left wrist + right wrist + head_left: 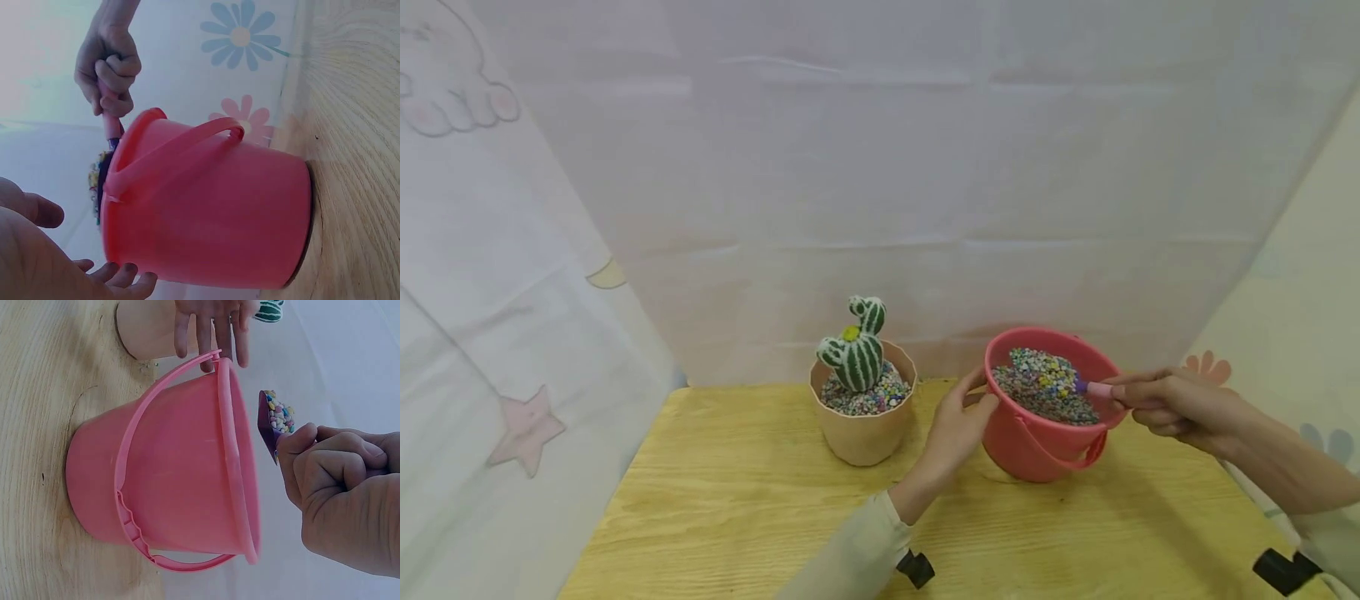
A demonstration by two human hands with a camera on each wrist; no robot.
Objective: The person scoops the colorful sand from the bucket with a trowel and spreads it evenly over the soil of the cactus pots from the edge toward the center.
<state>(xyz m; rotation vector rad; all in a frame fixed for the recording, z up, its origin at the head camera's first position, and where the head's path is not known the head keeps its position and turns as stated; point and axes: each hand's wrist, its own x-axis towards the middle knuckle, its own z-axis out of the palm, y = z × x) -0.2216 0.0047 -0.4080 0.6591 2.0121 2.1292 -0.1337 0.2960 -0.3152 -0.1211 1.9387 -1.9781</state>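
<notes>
My right hand (1187, 410) grips the pink handle of a small shovel (1099, 389) at the right side of a pink bucket (1037, 454). In the right wrist view, the shovel's purple blade (267, 422) stands just above the bucket's mouth, heaped with multicoloured pebbles (280, 415). More small pebbles (1022, 387) fill the bucket. On its left side my left hand (953, 427) rests fingertips at the rim, fingers (128, 275) spread and fairly straight. The bucket's handle hangs down its front.
Left of the bucket stands a beige pot (861, 437) of coloured pebbles holding a green-and-white toy cactus (859, 362) with a yellow flower. Both stand on a wooden table (722, 500). A pale cloth (850, 167) hangs close behind, with printed cloth at both sides.
</notes>
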